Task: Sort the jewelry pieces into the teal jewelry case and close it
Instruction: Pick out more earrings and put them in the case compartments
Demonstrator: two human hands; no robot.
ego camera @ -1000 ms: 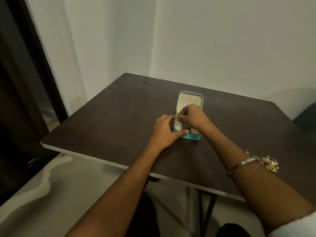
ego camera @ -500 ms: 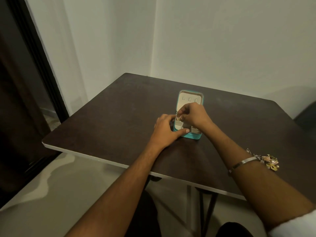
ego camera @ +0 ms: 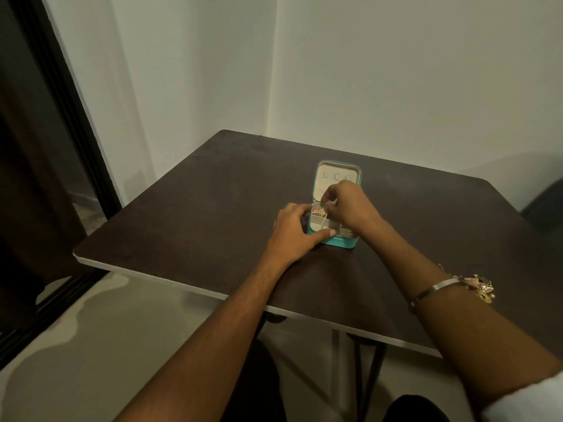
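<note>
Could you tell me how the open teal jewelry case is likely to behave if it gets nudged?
The teal jewelry case looks small and light, so it would probably slide; the left hand rests against it, perhaps bracing it. Its raised lid might tip it backward.

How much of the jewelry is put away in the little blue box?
Done: one gold piece lies in a back compartment of the open teal case. In hand: the left hand steadies the case, and the right hand works over the tray; whether it pinches anything is too small to tell. Left: a heap of jewelry waits on the table beside the right forearm, and the lid stands open.
</note>
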